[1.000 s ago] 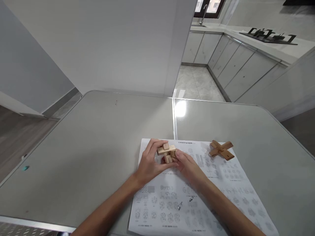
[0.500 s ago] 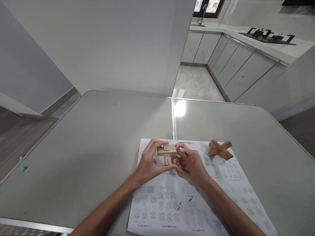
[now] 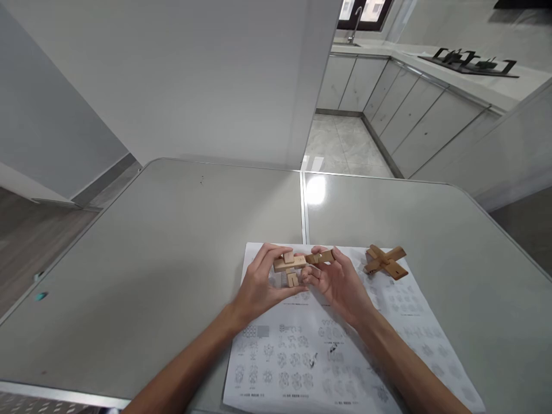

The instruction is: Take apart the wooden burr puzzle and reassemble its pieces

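Observation:
My left hand [image 3: 257, 282] grips a pale assembly of interlocking wooden puzzle pieces [image 3: 293, 263], thumb below and fingers above. In my right hand [image 3: 340, 282] is a darker notched wooden puzzle piece [image 3: 320, 257], held between the fingers at the right end of the assembly. Whether the two touch or are joined I cannot tell. Both hands are above a printed sheet [image 3: 267, 339] covered in small line diagrams. To the right, a cross of brown wooden puzzle pieces [image 3: 385, 263] lies at the sheet's upper right edge.
The grey table [image 3: 150, 259] has a metal seam [image 3: 304, 207] running away from me. A small teal bit [image 3: 41, 296] lies near its left edge. Past the table stand a white wall [image 3: 207, 80] and kitchen cabinets [image 3: 414, 109] with a gas hob [image 3: 470, 62].
My right hand has turned and opened out somewhat, and the darker piece now shows more fully, lying nearly level. The left hand and the assembly have barely shifted.

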The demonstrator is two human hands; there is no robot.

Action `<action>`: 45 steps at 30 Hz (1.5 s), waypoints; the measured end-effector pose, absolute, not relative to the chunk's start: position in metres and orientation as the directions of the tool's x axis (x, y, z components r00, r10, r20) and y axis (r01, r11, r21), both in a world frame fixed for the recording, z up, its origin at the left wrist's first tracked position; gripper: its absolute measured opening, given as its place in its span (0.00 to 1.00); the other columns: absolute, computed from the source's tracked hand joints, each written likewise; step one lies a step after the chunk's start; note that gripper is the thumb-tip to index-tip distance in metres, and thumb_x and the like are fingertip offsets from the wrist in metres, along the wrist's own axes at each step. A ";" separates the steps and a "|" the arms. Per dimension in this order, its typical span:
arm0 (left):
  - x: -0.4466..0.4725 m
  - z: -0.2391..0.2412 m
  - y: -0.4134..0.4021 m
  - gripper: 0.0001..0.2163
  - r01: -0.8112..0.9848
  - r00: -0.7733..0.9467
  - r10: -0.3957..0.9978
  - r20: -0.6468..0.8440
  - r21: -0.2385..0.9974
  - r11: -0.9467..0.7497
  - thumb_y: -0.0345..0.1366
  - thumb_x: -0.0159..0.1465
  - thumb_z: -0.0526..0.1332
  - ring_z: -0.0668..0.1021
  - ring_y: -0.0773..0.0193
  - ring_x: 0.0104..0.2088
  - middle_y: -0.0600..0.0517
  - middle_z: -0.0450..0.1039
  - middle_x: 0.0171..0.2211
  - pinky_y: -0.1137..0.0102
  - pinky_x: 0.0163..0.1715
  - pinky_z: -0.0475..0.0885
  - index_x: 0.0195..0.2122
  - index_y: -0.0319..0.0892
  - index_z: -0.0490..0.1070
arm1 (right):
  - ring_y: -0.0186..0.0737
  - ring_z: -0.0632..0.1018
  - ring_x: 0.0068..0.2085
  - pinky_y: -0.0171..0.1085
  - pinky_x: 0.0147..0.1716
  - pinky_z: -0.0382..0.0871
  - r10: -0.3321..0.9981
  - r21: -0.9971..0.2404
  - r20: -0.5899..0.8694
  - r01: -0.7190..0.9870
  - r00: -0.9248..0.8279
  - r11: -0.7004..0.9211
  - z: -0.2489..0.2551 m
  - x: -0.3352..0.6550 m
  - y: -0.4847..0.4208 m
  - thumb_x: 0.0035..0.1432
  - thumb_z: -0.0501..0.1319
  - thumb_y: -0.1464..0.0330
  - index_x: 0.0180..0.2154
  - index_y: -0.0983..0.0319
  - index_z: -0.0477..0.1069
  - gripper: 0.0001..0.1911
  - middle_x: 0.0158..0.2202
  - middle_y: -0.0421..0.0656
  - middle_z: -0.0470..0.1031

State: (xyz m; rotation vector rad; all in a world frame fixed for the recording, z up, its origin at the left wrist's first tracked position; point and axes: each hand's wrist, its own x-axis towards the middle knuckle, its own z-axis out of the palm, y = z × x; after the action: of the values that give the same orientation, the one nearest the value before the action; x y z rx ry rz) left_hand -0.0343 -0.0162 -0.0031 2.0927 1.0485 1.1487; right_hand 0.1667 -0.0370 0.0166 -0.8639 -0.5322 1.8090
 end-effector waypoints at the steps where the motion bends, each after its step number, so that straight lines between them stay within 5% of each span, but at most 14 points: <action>1: -0.034 -0.003 -0.016 0.31 0.381 0.332 0.827 0.453 0.738 -0.557 0.45 0.57 0.79 0.80 0.55 0.47 0.48 0.74 0.49 0.61 0.44 0.80 0.58 0.50 0.69 | 0.43 0.81 0.38 0.43 0.43 0.76 0.927 -0.709 -0.308 -0.598 -0.215 -0.374 0.016 0.165 -0.038 0.64 0.67 0.48 0.43 0.56 0.75 0.19 0.42 0.43 0.79; 7: -0.032 -0.003 -0.014 0.30 0.387 0.248 0.894 0.374 0.807 -0.445 0.44 0.53 0.81 0.81 0.56 0.43 0.50 0.76 0.45 0.61 0.43 0.80 0.54 0.48 0.72 | 0.45 0.79 0.41 0.44 0.44 0.75 0.974 -0.827 -0.200 -0.515 -0.104 -0.225 0.004 0.155 -0.043 0.63 0.69 0.48 0.45 0.53 0.76 0.18 0.43 0.44 0.80; 12: -0.032 -0.002 -0.014 0.29 0.332 0.230 0.934 0.275 0.880 -0.341 0.46 0.52 0.81 0.82 0.55 0.46 0.49 0.78 0.46 0.59 0.46 0.80 0.51 0.47 0.74 | 0.42 0.78 0.40 0.44 0.45 0.73 0.991 -0.860 -0.101 -0.493 -0.085 -0.130 0.003 0.150 -0.046 0.66 0.67 0.51 0.47 0.52 0.76 0.15 0.53 0.44 0.78; 23: -0.035 -0.008 -0.018 0.32 0.423 0.340 0.805 0.486 0.686 -0.592 0.41 0.57 0.80 0.81 0.56 0.46 0.48 0.76 0.49 0.63 0.44 0.80 0.59 0.49 0.69 | 0.44 0.80 0.43 0.40 0.44 0.74 0.955 -0.766 -0.251 -0.571 -0.157 -0.295 0.005 0.159 -0.040 0.64 0.70 0.49 0.45 0.56 0.76 0.19 0.39 0.44 0.80; 30: -0.033 -0.002 -0.018 0.33 0.414 0.277 0.810 0.517 0.696 -0.586 0.43 0.54 0.81 0.81 0.56 0.44 0.48 0.76 0.47 0.63 0.42 0.81 0.57 0.47 0.70 | 0.43 0.78 0.38 0.40 0.42 0.74 0.942 -0.794 -0.271 -0.507 -0.199 -0.336 0.004 0.165 -0.038 0.65 0.68 0.47 0.51 0.57 0.77 0.23 0.36 0.43 0.80; 37: -0.033 0.003 -0.018 0.32 0.413 0.237 0.821 0.519 0.711 -0.568 0.44 0.56 0.80 0.80 0.56 0.45 0.48 0.75 0.48 0.61 0.45 0.80 0.58 0.48 0.70 | 0.49 0.77 0.57 0.43 0.57 0.72 0.913 -0.780 -0.267 -0.486 -0.310 -0.393 -0.004 0.163 -0.040 0.68 0.63 0.45 0.57 0.54 0.79 0.26 0.56 0.47 0.80; 45: -0.033 -0.001 -0.018 0.31 0.447 0.212 0.826 0.522 0.700 -0.557 0.43 0.59 0.78 0.80 0.56 0.47 0.47 0.74 0.50 0.60 0.47 0.81 0.60 0.48 0.69 | 0.53 0.78 0.60 0.52 0.65 0.67 0.893 -0.814 -0.212 -0.435 -0.397 -0.386 -0.001 0.161 -0.043 0.70 0.61 0.45 0.57 0.54 0.79 0.26 0.57 0.48 0.80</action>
State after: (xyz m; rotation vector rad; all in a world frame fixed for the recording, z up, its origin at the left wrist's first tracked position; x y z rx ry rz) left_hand -0.0332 -0.0184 -0.0005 2.0942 1.1824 1.2905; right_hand 0.1611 -0.0426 -0.0007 -0.8326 -0.8528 1.8971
